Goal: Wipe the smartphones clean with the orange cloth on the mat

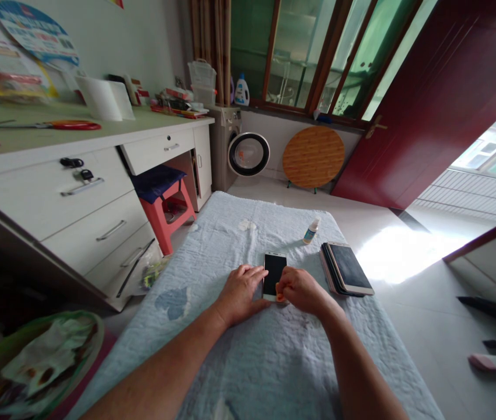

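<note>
Flat and screen up near the middle of a pale blue quilt (248, 356), a white-edged phone (273, 275) with a dark screen; just left of it, palm down on the cloth, the left hand (240, 293), fingers loosely spread, fingertips touching the phone's left edge, gripping nothing; at the phone's near right corner, the right hand (301, 290), curled narrow, fingers pinched on a small orange piece (280, 298) against the glass, too small to tell what it is; both forearms stretched in from the near edge. Right of the hands, close but apart, a stack of phones (348, 269), dark screens up; a little farther, a small white bottle (311, 231) with a blue label, upright. Beyond the quilt's far left corner, a red stool (167, 216) tucked under a white desk (77, 192) with drawers; on the far wall, a washing machine (248, 154) and, to its right, a round wooden board (313, 156) on edge; at the near left, a green basin (94, 326) full of crumpled paper.
</note>
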The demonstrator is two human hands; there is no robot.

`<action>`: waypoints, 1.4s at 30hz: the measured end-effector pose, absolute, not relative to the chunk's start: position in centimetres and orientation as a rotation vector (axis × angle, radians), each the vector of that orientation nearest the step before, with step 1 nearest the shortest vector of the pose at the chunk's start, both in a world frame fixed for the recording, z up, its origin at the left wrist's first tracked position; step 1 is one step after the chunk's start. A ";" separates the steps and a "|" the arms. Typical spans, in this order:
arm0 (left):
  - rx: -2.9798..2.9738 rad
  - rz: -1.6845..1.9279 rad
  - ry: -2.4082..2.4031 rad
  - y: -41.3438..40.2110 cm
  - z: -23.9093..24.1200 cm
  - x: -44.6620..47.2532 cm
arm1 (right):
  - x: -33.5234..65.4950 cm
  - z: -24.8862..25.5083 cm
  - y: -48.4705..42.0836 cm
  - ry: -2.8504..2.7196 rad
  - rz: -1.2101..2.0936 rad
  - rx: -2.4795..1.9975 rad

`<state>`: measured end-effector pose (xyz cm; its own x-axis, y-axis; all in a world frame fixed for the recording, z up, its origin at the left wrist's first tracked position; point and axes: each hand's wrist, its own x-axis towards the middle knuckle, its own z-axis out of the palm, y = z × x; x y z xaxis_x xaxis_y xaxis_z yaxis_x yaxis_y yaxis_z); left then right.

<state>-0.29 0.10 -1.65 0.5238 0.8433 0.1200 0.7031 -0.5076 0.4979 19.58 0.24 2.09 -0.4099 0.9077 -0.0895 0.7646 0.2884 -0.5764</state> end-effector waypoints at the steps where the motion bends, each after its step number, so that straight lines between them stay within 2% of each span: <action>1: 2.378 0.497 1.273 0.1 -1.7 -0.3 | 19.7 2.2 0.2 -2.310 0.808 -1.547; 17: 2.380 0.513 1.260 0.2 -1.8 -0.4 | 20.8 2.2 0.4 -2.294 0.759 -1.644; 25: 2.376 0.496 1.266 0.2 -1.8 -0.4 | 21.2 0.4 1.1 -2.174 0.498 -1.600; 30: 2.389 0.518 1.260 0.3 -2.2 -0.3 | 20.7 -1.3 1.8 -1.851 0.374 -1.633; 42: 2.384 0.507 1.272 0.3 -2.3 -0.3 | 20.1 -1.1 2.5 -1.726 0.465 -1.866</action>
<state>-0.34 0.32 -2.31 0.5231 0.8422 0.1307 0.7013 -0.5124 0.4956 20.12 2.51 -1.06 0.1156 0.9869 0.1129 0.7963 -0.0241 -0.6044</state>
